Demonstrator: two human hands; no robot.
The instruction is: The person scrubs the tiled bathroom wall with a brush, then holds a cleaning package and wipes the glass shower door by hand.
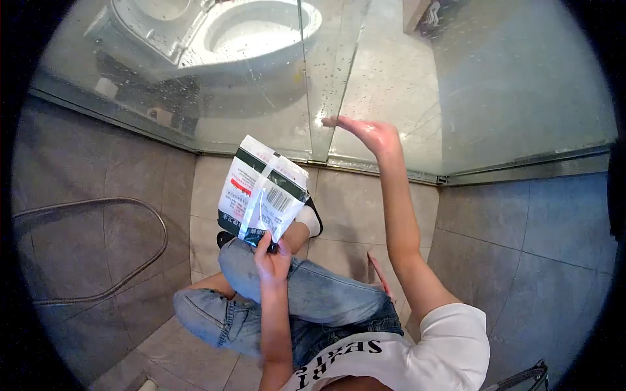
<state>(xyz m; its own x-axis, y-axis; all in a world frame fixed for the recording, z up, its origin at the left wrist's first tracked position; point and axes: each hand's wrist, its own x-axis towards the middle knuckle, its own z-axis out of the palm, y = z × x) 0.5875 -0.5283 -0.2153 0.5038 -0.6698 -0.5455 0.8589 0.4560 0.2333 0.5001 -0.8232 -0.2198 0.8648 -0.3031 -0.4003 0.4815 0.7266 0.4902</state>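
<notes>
My left hand (274, 258) pinches the lower edge of a flat printed plastic package (264, 189), with the thumb on top. The package is white with dark green bands, a barcode, red print and a shiny pale strip down its middle. It is held tilted above my lower leg and foot. My right hand (375, 135) reaches forward with its fingers stretched out to the edge of the wet glass shower door (319, 78). Nothing shows in that hand. Whether the fingertips press on the glass or curl past its edge, I cannot tell.
A white toilet (254, 49) stands beyond the glass. A metal shower hose (163, 228) loops along the left wall. A metal sill (248, 154) runs below the glass. A thin reddish object (378, 270) is beside my thigh. Grey tiled walls close in on both sides.
</notes>
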